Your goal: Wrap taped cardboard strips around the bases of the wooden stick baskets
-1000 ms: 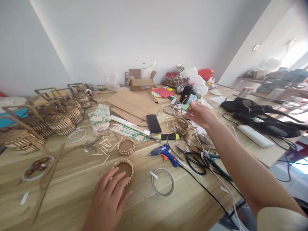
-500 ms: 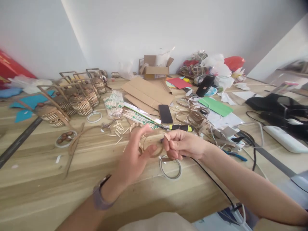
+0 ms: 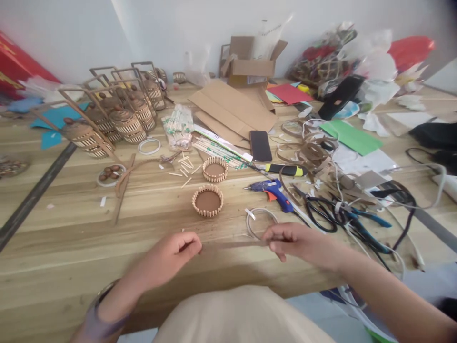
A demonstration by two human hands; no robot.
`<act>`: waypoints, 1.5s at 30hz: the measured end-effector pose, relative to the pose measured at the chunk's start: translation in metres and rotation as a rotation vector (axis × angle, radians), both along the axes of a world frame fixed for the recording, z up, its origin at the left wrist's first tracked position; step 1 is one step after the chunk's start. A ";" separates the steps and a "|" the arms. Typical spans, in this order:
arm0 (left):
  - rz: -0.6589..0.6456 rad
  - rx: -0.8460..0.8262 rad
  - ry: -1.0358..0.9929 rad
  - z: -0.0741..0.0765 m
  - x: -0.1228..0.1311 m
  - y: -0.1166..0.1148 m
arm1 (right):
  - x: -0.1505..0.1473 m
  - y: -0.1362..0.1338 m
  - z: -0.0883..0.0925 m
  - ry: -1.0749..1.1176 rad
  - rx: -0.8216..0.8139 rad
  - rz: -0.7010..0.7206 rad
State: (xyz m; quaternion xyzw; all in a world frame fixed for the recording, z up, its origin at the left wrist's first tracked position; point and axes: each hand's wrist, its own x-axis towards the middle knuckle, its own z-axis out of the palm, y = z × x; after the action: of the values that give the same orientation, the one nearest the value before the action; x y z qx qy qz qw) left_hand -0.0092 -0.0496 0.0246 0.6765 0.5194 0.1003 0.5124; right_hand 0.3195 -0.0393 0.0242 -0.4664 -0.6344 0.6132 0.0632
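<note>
A thin brown strip is stretched level between my two hands, low over the near part of the table. My left hand pinches its left end, fingers closed. On the right, my right hand holds the other end between thumb and fingers. Beyond the strip are two small round trays edged with short wooden sticks, the nearer tray and the farther tray. A roll of double-sided tape lies just past my right hand, partly covered by it. The blue glue gun rests behind the tape.
Pliers and cables crowd the right side. A phone, a yellow-black cutter and cardboard lie farther back. Several small lidded baskets with handles stand at the left, near wooden beads inside a ring.
My hands have come nearer my body and moved apart, drawing the brown strip out straight. My left hand has gone from open to pinching. The view has tilted down, showing both trays and the glue gun.
</note>
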 end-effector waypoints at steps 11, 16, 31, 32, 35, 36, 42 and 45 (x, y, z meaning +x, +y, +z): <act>-0.142 0.408 0.459 -0.033 0.020 -0.026 | -0.005 -0.022 -0.029 -0.464 0.459 -0.067; -0.162 0.406 0.533 -0.040 0.020 -0.035 | 0.005 -0.024 -0.028 -0.452 0.434 -0.071; -0.029 1.091 0.602 -0.082 -0.015 -0.063 | 0.007 -0.053 -0.061 -0.565 0.764 -0.405; -0.022 1.183 0.628 -0.087 -0.017 -0.068 | 0.006 -0.055 -0.065 -0.591 0.829 -0.412; -0.106 1.265 0.600 -0.102 -0.021 -0.077 | 0.006 -0.059 -0.074 -0.657 1.008 -0.396; -0.141 1.260 0.562 -0.106 -0.022 -0.079 | 0.006 -0.059 -0.075 -0.680 1.049 -0.386; -0.218 1.239 0.429 -0.113 -0.032 -0.072 | 0.007 -0.060 -0.076 -0.813 1.125 -0.384; -0.293 1.239 0.374 -0.104 -0.038 -0.065 | 0.006 -0.062 -0.075 -0.844 1.147 -0.410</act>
State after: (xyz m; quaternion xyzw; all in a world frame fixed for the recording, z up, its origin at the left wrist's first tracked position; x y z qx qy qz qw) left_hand -0.0473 -0.1147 -0.0795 0.9157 0.3484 0.1905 -0.0619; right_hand 0.3256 -0.1008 -0.0506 -0.6653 -0.7257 -0.0703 0.1608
